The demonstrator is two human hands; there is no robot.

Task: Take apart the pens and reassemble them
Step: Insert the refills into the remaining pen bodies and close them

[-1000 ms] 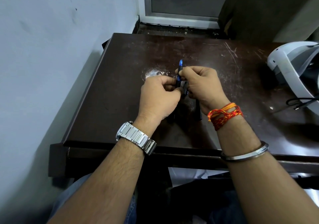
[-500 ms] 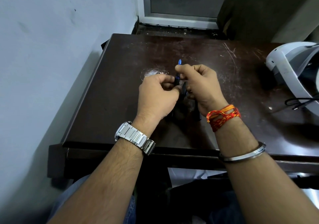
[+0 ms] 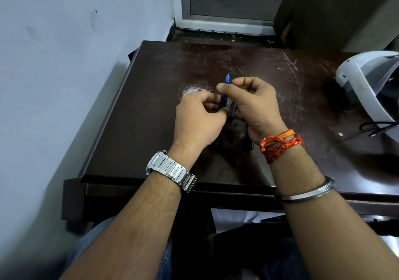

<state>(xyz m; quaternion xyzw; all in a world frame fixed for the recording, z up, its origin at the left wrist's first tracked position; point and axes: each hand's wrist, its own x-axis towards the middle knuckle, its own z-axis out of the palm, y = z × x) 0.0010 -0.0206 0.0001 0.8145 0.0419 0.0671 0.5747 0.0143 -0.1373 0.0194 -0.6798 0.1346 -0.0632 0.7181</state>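
- The left hand (image 3: 199, 118) pinched the pen (image 3: 224, 98) low on its barrel, bracing it above the table (image 3: 151, 107).
- The right hand (image 3: 254, 105) clamped higher up, probably to twist; the blue tip (image 3: 227, 78) pointed away.

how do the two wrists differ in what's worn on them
The left wrist carries a silver link-band wristwatch, flat and broad. The right wrist carries a red and orange thread band, soft and knotted, with a thin plain metal bangle farther up the forearm. The watch and bangle share a silvery metal look.
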